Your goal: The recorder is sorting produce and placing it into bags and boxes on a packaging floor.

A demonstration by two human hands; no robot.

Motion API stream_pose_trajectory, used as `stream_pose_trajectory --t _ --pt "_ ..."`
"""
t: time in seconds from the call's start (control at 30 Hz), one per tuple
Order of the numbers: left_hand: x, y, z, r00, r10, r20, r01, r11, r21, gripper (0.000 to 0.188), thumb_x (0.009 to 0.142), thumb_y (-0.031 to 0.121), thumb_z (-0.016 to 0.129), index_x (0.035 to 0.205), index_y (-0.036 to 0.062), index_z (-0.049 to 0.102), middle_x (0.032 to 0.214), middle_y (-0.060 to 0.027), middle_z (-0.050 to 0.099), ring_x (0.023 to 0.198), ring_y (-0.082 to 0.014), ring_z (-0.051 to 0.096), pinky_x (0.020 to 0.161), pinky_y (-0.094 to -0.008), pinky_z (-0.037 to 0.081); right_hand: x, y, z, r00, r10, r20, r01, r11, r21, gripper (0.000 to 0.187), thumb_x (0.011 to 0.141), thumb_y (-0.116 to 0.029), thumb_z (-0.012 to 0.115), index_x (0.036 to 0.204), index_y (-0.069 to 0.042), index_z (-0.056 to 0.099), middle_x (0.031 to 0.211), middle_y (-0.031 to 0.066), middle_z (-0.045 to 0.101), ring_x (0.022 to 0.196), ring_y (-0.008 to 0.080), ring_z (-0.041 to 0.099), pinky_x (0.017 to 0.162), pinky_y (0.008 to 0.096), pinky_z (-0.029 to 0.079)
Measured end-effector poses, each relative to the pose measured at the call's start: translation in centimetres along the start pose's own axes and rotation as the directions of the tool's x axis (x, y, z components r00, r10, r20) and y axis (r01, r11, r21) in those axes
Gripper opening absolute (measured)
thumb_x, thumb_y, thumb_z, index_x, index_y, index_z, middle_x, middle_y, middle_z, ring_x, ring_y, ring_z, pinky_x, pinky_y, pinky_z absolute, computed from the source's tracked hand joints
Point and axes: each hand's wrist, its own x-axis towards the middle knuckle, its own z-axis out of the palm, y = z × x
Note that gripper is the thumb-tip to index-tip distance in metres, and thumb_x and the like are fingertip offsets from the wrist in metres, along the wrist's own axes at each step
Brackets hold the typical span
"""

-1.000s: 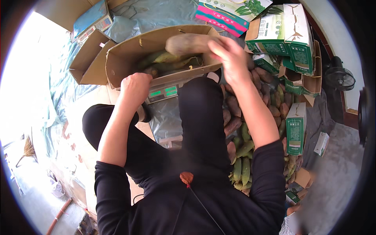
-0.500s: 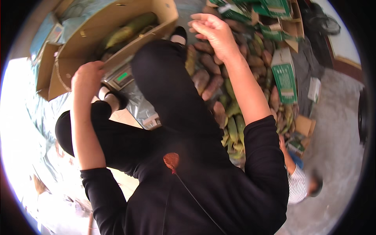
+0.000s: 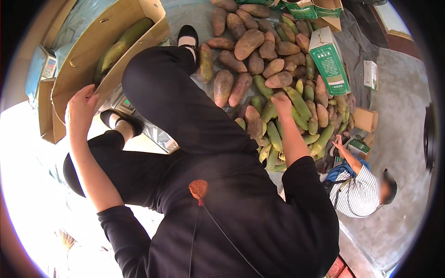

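Note:
My left hand [image 3: 80, 111] is beside the near wall of a long cardboard box [image 3: 85, 58], fingers apart and holding nothing. A long green and yellowish oblong fruit [image 3: 123, 44] lies in the box. My right hand [image 3: 281, 104] is over a large floor pile of oblong produce, its fingers curled down. What those fingers hold, if anything, is hidden beneath the hand. Brownish-pink oblong pieces [image 3: 249, 44] make up the far part of the pile. Around and nearer than my right hand lie green oblong pieces [image 3: 298, 103].
A green and white carton [image 3: 330, 62] stands at the pile's right edge, with more green cartons [image 3: 301, 9] at the back. A co-worker in a striped shirt [image 3: 354, 192] is at the lower right. Under the box, a scale [image 3: 123, 104] shows partly beside my foot.
My right hand has come down from above the far pile to its green part. My left hand has drawn slightly nearer. The view has shifted, showing more of the pile and the co-worker.

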Motion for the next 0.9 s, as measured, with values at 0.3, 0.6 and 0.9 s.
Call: stream_pose_trajectory --t 0.3,0.6,0.9 --pt "-0.5 0.4 -0.4 0.999 -0.050 -0.019 0.050 0.999 -0.009 0.037 0.078 0.022 0.064 0.112 0.0087 0.063 0.105 -0.0120 0.066 0.099 -0.0302 0.062 0.085 -0.0383 0.048 -0.1 8.6 2.2 0.871 0.478 0.109 -0.491 0.848 0.200 0.064 0.070 -0.035 0.079 0.120 -0.009 0.051 0.104 0.0066 0.058 0.086 0.0252 0.053 0.065 0.0433 0.040" --pt "-0.1 0.1 0.9 0.993 0.011 -0.117 -0.005 0.999 0.050 0.026 0.076 0.021 0.066 0.099 0.0075 0.067 0.089 -0.0131 0.067 0.087 -0.0311 0.064 0.078 -0.0409 0.051 0.9 6.9 1.9 0.641 0.764 0.067 -0.763 0.625 0.166 0.031 0.074 -0.029 0.080 0.093 -0.015 0.061 0.083 0.0005 0.054 0.071 0.0174 0.049 0.064 0.0353 0.040" --pt "-0.2 0.1 0.4 0.999 -0.047 -0.022 0.049 0.995 0.088 0.032 0.077 0.020 0.064 0.107 0.0104 0.067 0.099 -0.0105 0.066 0.095 -0.0293 0.062 0.084 -0.0387 0.050 -0.4 4.7 -2.1 0.639 0.608 0.471 -0.748 0.635 0.194 0.019 0.082 -0.025 0.072 0.084 -0.012 0.059 0.064 -0.0022 0.046 0.059 0.0144 0.045 0.056 0.0314 0.041"
